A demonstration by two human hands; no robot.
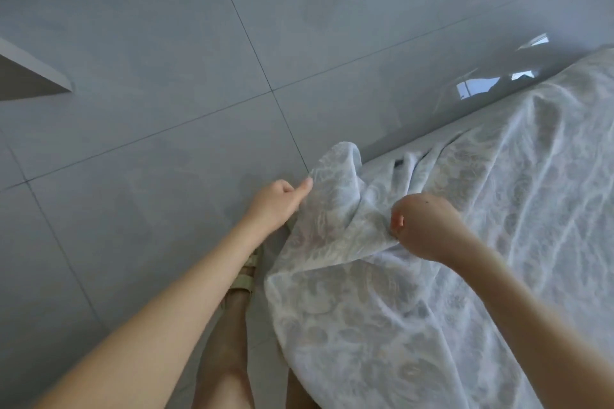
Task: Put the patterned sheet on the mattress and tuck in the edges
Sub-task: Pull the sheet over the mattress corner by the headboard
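Sheet (pixel 498 209) corner hangs loose off mattress. Left hand (pixel 277 206) grips corner's outer edge; right hand (pixel 423 226), fisted in bunched cloth, lies mattress-side of corner.

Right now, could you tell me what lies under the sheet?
The left hand and right hand grip the sheet at a corner. By its hanging edge a sandalled foot and the floor show; what the sheet rests on is covered.

Left hand (pixel 275 206), right hand (pixel 422 226): fingers (pixel 304 188) curled.
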